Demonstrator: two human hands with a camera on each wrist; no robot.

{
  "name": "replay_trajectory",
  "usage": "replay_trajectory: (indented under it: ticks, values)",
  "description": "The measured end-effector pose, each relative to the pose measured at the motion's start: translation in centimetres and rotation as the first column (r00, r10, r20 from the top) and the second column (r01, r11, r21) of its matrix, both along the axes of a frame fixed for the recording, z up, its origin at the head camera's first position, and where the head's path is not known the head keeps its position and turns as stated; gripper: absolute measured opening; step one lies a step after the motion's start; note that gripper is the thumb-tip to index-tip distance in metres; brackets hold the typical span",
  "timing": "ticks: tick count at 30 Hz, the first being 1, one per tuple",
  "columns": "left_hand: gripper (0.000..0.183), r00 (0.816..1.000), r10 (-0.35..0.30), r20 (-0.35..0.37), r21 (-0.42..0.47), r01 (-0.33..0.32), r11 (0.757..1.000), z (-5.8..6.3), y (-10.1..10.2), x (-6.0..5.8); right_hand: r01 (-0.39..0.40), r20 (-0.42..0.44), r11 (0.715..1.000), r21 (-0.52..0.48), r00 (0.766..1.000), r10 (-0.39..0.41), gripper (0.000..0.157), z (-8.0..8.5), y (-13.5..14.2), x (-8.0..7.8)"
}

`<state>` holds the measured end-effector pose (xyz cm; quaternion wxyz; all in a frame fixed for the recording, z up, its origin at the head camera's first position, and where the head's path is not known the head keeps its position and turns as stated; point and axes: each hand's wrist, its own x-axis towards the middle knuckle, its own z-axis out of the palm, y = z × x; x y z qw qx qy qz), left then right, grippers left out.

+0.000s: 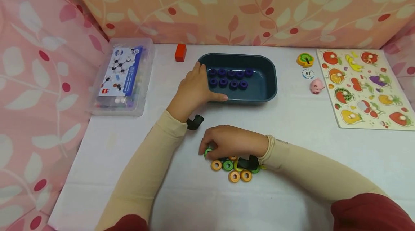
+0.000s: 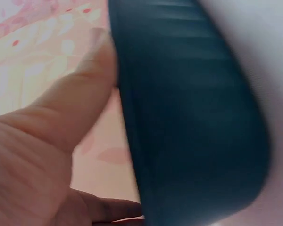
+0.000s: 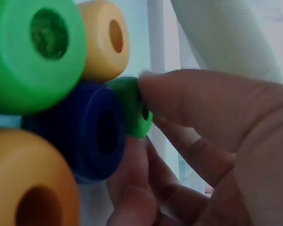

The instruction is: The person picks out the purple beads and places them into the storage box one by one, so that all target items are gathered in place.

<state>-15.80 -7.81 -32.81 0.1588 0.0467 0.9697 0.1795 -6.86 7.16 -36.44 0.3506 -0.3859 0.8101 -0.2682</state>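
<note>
A dark teal tray (image 1: pixel 256 87) stands at the back of the table, holding several purple ring beads (image 1: pixel 223 82) in two rows. My left hand (image 1: pixel 192 88) touches its left end, fingers along the rim and thumb stretched to the front rim; close up, the straight thumb (image 2: pixel 87 80) meets the tray's edge. With thumb and fingertips, my right hand (image 1: pixel 231 141) pinches a green ring bead (image 3: pixel 132 106) at the far left of a loose group. In that group lie orange ring beads (image 1: pixel 234 177), another green bead (image 1: pixel 228 165) and a dark blue bead (image 3: pixel 92 132), partly hidden under my right wrist.
A clear plastic case (image 1: pixel 121 76) with a printed molecule label stands at the left. Behind, a red block (image 1: pixel 180 53) is upright. To the tray's right are a tree piece (image 1: pixel 305 60), a chip (image 1: pixel 308 74), a pink pig (image 1: pixel 316 86) and a fruit puzzle board (image 1: pixel 366 90).
</note>
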Motion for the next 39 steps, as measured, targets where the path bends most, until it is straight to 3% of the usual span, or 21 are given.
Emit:
replay_trajectory:
  ticks: [10, 15, 18, 20, 23, 27, 30, 34, 39]
  values:
    - [0.139, 0.998, 0.036, 0.052, 0.025, -0.037, 0.999, 0.4, 0.2, -0.4, 0.033, -0.007, 0.999, -0.008, 0.999, -0.033, 0.014, 0.2, 0.6, -0.4]
    - [0.137, 0.998, 0.045, 0.037, 0.041, -0.046, 0.998, 0.3, 0.1, -0.3, 0.07, -0.014, 0.997, -0.008, 0.997, -0.07, 0.013, 2.8, 2.6, -1.6]
    - [0.136, 0.999, 0.046, 0.015, 0.049, -0.046, 0.998, 0.2, 0.2, -0.3, 0.175, -0.022, 0.985, -0.011, 0.984, -0.175, 0.014, 5.3, 4.8, -3.1]
    - [0.136, 0.999, 0.045, 0.007, 0.049, -0.045, 0.998, 0.2, 0.2, -0.2, 0.279, -0.027, 0.96, -0.004, 0.96, -0.279, 0.018, 6.5, 6.1, -4.7]
    - [0.135, 0.999, 0.048, 0.008, 0.049, -0.048, 0.998, 0.1, 0.2, -0.2, 0.449, -0.034, 0.893, 0.028, 0.893, -0.448, 0.027, 7.3, 7.7, -7.6]
    - [0.135, 0.998, 0.057, 0.019, 0.052, -0.058, 0.997, 0.0, 0.1, -0.1, 0.584, -0.034, 0.806, 0.092, 0.811, -0.584, 0.039, 6.4, 8.6, -11.6]
    - [0.136, 0.998, 0.058, 0.017, 0.051, -0.058, 0.997, -0.1, 0.1, -0.1, 0.615, -0.043, 0.777, 0.137, 0.787, -0.615, 0.041, 5.1, 8.7, -13.8]
    - [0.136, 0.999, 0.053, 0.008, 0.05, -0.054, 0.997, -0.2, 0.1, -0.2, 0.6, -0.094, 0.776, 0.195, 0.799, -0.594, 0.041, 3.9, 8.6, -15.3]
    - [0.136, 0.998, 0.064, 0.003, 0.06, -0.064, 0.996, -0.3, 0.0, -0.3, 0.56, -0.114, 0.788, 0.254, 0.827, -0.55, 0.042, 3.6, 8.2, -15.8]
